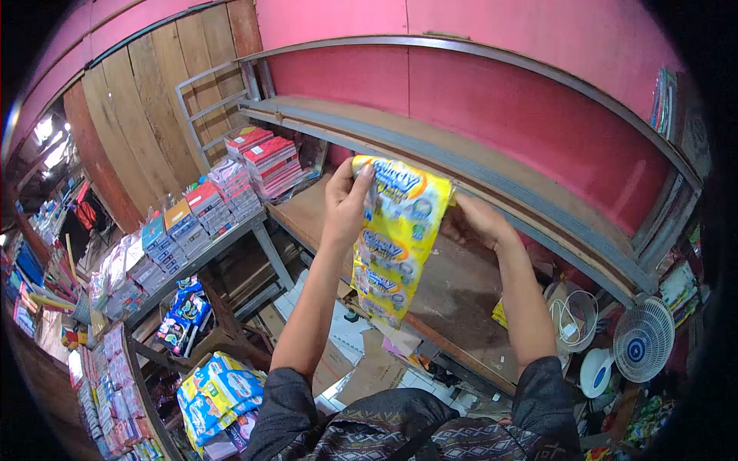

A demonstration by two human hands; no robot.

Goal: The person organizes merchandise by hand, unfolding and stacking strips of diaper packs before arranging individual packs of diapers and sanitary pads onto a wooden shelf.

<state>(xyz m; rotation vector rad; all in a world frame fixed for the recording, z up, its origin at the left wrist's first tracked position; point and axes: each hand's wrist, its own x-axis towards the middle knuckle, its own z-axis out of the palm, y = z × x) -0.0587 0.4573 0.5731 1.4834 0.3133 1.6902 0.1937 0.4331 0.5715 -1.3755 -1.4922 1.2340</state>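
Observation:
A hanging strip of yellow sachets (pixel 396 250) with blue lettering is held up in front of me, over the wooden shelf. My left hand (pixel 347 198) pinches its upper left edge, thumb on the front and fingers behind. At the upper right edge, my right hand (pixel 478 221) holds the strip near its corner; several of those fingers are in shadow or hidden. The lower end of the strip dangles free.
Behind the strip runs a wooden shelf (pixel 477 307) with a metal frame along a pink wall. Stacked boxes and books (pixel 269 165) fill a table at left. Blue and yellow packs (pixel 223 396) lie at lower left. A fan (pixel 644 339) stands at right.

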